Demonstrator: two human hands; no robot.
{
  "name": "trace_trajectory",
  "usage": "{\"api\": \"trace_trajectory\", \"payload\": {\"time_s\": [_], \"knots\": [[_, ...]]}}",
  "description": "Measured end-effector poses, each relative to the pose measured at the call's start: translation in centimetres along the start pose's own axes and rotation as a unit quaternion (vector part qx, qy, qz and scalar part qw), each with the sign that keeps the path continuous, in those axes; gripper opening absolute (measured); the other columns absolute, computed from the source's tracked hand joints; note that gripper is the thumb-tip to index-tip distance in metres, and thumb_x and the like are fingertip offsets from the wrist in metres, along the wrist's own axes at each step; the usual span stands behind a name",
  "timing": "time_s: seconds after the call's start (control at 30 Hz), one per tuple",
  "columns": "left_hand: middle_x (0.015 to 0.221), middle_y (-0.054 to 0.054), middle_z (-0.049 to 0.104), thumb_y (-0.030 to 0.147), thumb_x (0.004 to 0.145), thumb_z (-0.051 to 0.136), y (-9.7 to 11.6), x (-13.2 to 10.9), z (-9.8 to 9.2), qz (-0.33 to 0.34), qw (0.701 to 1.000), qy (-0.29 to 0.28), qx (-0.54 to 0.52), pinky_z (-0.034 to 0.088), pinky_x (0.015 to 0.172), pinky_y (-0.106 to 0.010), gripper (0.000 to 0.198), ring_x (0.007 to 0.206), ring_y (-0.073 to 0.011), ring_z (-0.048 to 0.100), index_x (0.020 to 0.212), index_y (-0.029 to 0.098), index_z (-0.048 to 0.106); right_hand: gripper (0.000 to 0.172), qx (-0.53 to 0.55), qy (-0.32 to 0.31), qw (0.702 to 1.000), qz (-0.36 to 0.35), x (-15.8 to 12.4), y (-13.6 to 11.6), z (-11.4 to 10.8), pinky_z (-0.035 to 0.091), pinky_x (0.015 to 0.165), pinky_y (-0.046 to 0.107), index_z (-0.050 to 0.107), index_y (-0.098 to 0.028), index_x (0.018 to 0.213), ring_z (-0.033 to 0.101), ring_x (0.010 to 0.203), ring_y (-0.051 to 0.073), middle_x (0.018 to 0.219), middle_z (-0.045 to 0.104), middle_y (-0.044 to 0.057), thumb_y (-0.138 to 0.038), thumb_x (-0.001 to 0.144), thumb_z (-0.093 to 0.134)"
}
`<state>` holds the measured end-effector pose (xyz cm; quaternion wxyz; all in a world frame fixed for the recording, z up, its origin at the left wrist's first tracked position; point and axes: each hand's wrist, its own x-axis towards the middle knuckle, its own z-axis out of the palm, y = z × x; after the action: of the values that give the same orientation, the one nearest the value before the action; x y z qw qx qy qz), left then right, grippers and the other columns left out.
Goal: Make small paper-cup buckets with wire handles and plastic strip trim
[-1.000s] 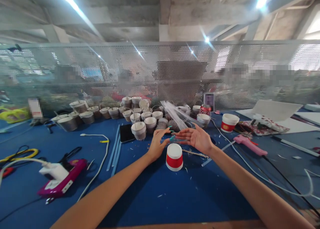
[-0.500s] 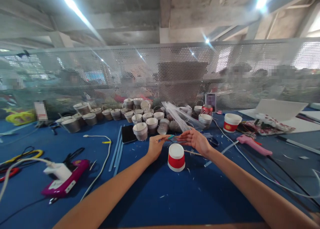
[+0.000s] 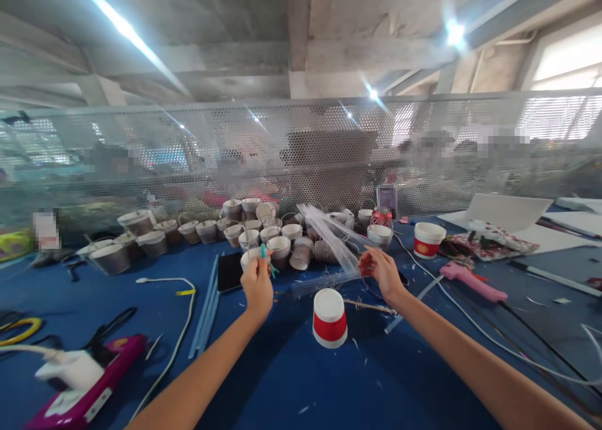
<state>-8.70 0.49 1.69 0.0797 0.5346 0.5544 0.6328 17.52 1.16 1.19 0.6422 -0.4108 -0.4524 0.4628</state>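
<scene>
My left hand point(image 3: 258, 289) is raised left of centre, its fingers closed on a small teal tool point(image 3: 263, 251); its exact kind is hard to make out. My right hand point(image 3: 382, 272) is held over the table with loosely curved fingers apart, beside the near end of a bundle of clear plastic strips point(image 3: 329, 235). I cannot see anything gripped in it. Between my forearms, a white paper cup with a red band point(image 3: 330, 320) stands upside down. A thin stick point(image 3: 369, 306) lies to its right.
Several grey-wrapped cups point(image 3: 301, 254) crowd the back. A black phone point(image 3: 229, 272) and translucent sticks point(image 3: 204, 308) lie left, beyond a purple power strip point(image 3: 101, 380). At right are a pink glue gun point(image 3: 473, 282), its cord and another red-banded cup point(image 3: 429, 240).
My left hand has moved left and away from my right hand, carrying the teal tool. My right hand's fingers have curled more. The view has shifted slightly, with the upside-down cup still standing.
</scene>
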Motion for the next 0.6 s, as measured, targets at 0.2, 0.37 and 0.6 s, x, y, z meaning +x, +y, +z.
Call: {"api": "trace_trajectory", "payload": {"time_s": [0.2,0.37,0.6], "knots": [[0.101,-0.012,0.045,0.019,0.081,0.044,-1.0,-0.2,0.4,0.244,0.955,0.011,0.166,0.040,0.087,-0.040,0.036,0.096,-0.0233,0.047,0.115,0.012,0.054,0.039,-0.161,0.066,0.982,-0.066,0.5,0.4,-0.7,0.038,0.041,0.025,0.049,-0.019,0.054,0.046,0.043,0.012,0.049,0.055,0.001,-0.055,0.065,0.061],[0.122,-0.016,0.037,-0.001,0.070,0.040,-1.0,-2.1,1.1,0.338,0.895,-0.090,0.277,0.033,0.097,-0.049,0.050,0.114,-0.0296,0.036,0.119,0.010,0.050,0.046,-0.080,0.058,0.995,-0.019,0.4,0.2,-0.4,0.028,0.033,0.021,0.048,-0.018,0.055,0.037,0.036,0.007,0.047,0.052,-0.002,-0.061,0.057,0.063],[0.111,-0.013,0.048,0.013,0.083,0.040,-0.5,-2.1,1.0,0.343,0.886,-0.235,0.207,0.040,0.094,-0.043,0.033,0.104,-0.0231,0.044,0.114,0.011,0.051,0.050,-0.070,0.028,0.997,-0.006,0.6,0.5,-0.3,0.019,0.035,0.019,0.043,-0.018,0.051,0.024,0.034,0.003,0.041,0.039,-0.007,-0.064,0.051,0.063]]}}
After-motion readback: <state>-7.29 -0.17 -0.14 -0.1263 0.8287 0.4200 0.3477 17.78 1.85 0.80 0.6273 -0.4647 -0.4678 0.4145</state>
